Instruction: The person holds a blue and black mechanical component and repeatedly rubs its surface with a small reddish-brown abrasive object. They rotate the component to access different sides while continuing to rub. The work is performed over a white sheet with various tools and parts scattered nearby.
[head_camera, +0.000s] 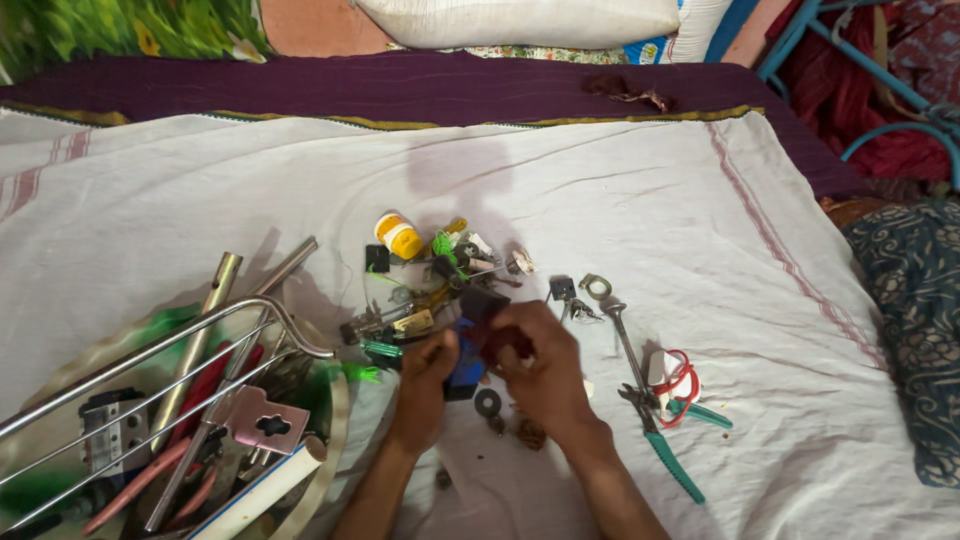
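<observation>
Both hands (485, 365) pinch a small dark-blue part (467, 368) (blurred) amid scattered hardware, green-handled pliers (660, 440) lying just right.

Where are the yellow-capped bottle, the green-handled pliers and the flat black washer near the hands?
Yellow-capped bottle (398, 236): head view, on its yellow and white body.
Green-handled pliers (672, 465): head view, on the lower green handle.
Black washer (488, 402): head view, on its ring, below the hands.

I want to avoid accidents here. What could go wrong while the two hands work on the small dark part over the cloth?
The left hand and right hand hold the small dark part above loose washers; small pieces might roll into cloth folds. The pliers lie near the right forearm and could be knocked.
</observation>
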